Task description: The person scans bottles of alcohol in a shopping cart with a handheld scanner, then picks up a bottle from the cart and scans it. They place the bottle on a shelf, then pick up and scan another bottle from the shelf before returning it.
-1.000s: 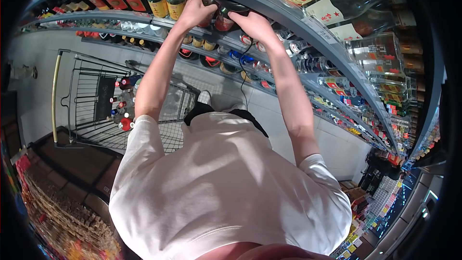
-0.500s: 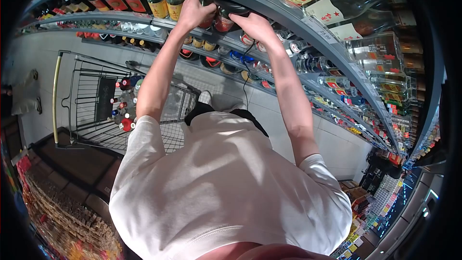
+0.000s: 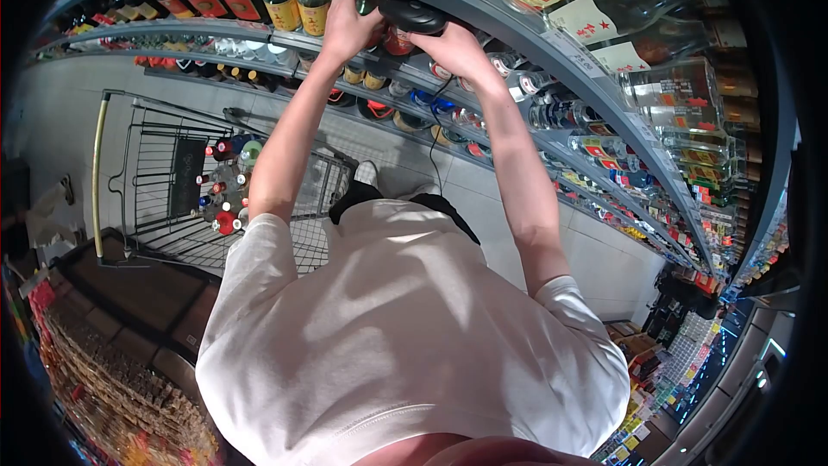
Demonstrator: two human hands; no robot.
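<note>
Both my arms reach up to a middle shelf of bottles. My left hand (image 3: pixel 345 28) is closed around a glass bottle (image 3: pixel 369 0) with a green-tinted neck; its lower part is mostly hidden by the hand. My right hand (image 3: pixel 453 50) is closed at a black rounded device (image 3: pixel 412 14), with the thumb along its lower edge. A thin black cord (image 3: pixel 433 151) hangs down below the right hand. Under the device a red-labelled bottle (image 3: pixel 398 41) shows in part. Beside my left hand stand clear bottles with yellow labels (image 3: pixel 314 13).
A wire shopping cart (image 3: pixel 159 142) with a yellowish handle stands at left, holding several bottles (image 3: pixel 226 183). Shelf edges (image 3: pixel 483 4) with price tags curve overhead and to the right, above large clear bottles (image 3: pixel 668 95). Stacked goods (image 3: pixel 112 362) are at lower left.
The black device shows more of its top and sits slightly higher against the shelf edge. My left hand has shifted slightly right. A person's legs at far left have moved and blurred.
</note>
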